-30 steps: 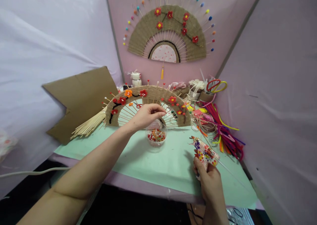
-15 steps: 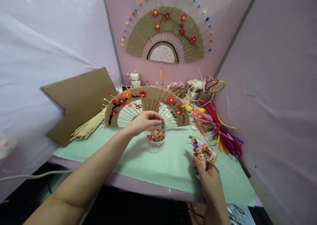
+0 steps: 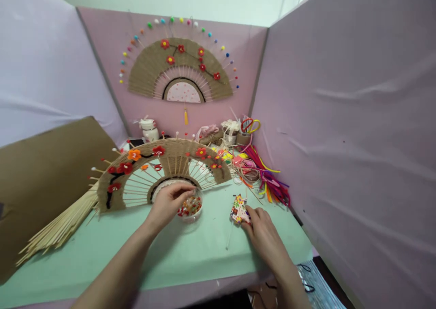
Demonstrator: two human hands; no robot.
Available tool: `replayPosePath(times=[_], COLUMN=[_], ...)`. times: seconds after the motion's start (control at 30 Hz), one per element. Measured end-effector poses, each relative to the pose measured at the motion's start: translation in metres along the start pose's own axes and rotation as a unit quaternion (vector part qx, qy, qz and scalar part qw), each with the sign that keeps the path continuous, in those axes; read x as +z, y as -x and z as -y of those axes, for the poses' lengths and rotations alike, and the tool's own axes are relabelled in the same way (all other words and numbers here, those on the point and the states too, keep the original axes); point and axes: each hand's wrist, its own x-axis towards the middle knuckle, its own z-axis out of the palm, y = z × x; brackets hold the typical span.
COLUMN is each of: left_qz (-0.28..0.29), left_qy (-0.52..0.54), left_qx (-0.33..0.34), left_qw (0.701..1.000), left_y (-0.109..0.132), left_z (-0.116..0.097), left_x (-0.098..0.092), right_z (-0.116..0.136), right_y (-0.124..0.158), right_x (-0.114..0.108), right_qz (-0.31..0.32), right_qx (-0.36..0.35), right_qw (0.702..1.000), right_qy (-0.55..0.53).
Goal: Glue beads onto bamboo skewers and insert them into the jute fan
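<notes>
A clear round tub [image 3: 195,217] of red, orange and clear beads [image 3: 189,206] stands on the table in front of the decorated fan. Directly over its rim is my left hand [image 3: 169,203], fingertips pinched together; whatever they hold is too small to make out. My right hand [image 3: 263,227] grips a flower-patterned glue gun [image 3: 239,210] to the right of the tub, low over the table. From the gun a thin whitish stick [image 3: 229,239] points down toward me. The woven fan [image 3: 176,166] carries red and orange flowers and bead-tipped sticks along its top edge.
Pale wooden sticks [image 3: 64,223] lie at left beside a large cardboard sheet [image 3: 51,168]. Pipe cleaners [image 3: 272,186], twine [image 3: 247,169] and a cup with scissors [image 3: 250,125] are at the back right. A white jar [image 3: 149,129] stands behind. Another fan [image 3: 145,71] hangs on the back wall.
My view has swung to the right, so everything sits farther left. The glue gun has turned in my right hand and is nearer the tub. My left hand stays pinched over the beads.
</notes>
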Motion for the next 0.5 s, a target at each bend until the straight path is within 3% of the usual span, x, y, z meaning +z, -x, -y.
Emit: replayPosePath(times=[0.13,0.23,0.3,0.4,0.5], left_qz=[-0.056,-0.093,-0.121,-0.156,-0.161], left_qy=[-0.043,-0.076,-0.093,-0.111,-0.123], left_qx=[0.037,0.072,0.12,0.204,0.261], left_qw=[0.997,0.99,0.981,0.96,0.944], left_y=[0.001,0.003,0.006,0.012,0.018], left_z=[0.006,0.01,0.014,0.022,0.032], left_x=[0.002,0.002,0.002,0.001,0.001], right_z=[-0.005,0.006,0.023,0.05,0.072], right_y=[-0.007,-0.041,-0.086,-0.182,-0.278], right_x=[-0.023,-0.069,-0.108,-0.16,-0.189], right_qz=[-0.052,-0.125,-0.126,-0.143,-0.13], right_qx=[-0.025,-0.064,-0.048,-0.01,0.037], right_qw=[0.998,0.99,0.99,0.989,0.99], right_qy=[0.005,-0.019,-0.035,-0.029,-0.04])
